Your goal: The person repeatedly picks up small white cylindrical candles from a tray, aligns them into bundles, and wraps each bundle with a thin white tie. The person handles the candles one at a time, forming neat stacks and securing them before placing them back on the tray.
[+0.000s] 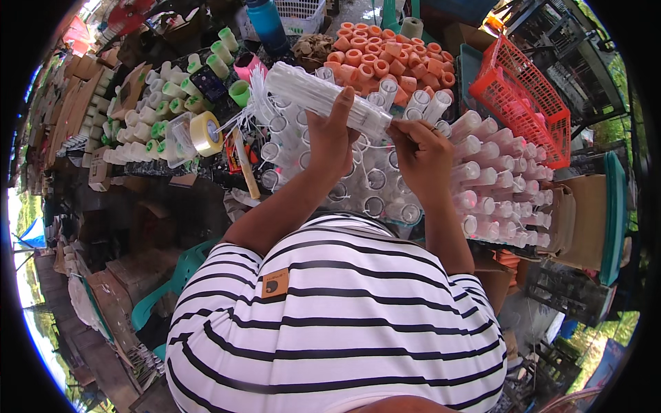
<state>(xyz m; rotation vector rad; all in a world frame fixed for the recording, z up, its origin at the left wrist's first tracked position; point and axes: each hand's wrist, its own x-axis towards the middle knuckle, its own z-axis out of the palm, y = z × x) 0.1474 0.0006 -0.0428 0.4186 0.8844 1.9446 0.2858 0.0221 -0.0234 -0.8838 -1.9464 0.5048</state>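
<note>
A long bundle of white strands (304, 90), tube-shaped and shiny, lies in my left hand (333, 131), whose fingers and thumb wrap its middle. Loose white strands (255, 103) fan out behind its left end. My right hand (423, 155) pinches the bundle's right end between thumb and fingers, where a thin white strand trails below. Beneath both hands stand many clear tubes (374, 178), some with white strands at their rims. To the right are rows of pinkish-filled clear tubes (485, 178) with white strands at their ends.
Behind the tubes is a pile of orange hollow cylinders (382, 67). A red plastic crate (526, 98) stands at the right. On the left are a roll of clear tape (206, 133), a wooden-handled tool (245, 168), white and green cylinders (165, 111) and a blue bottle (267, 26).
</note>
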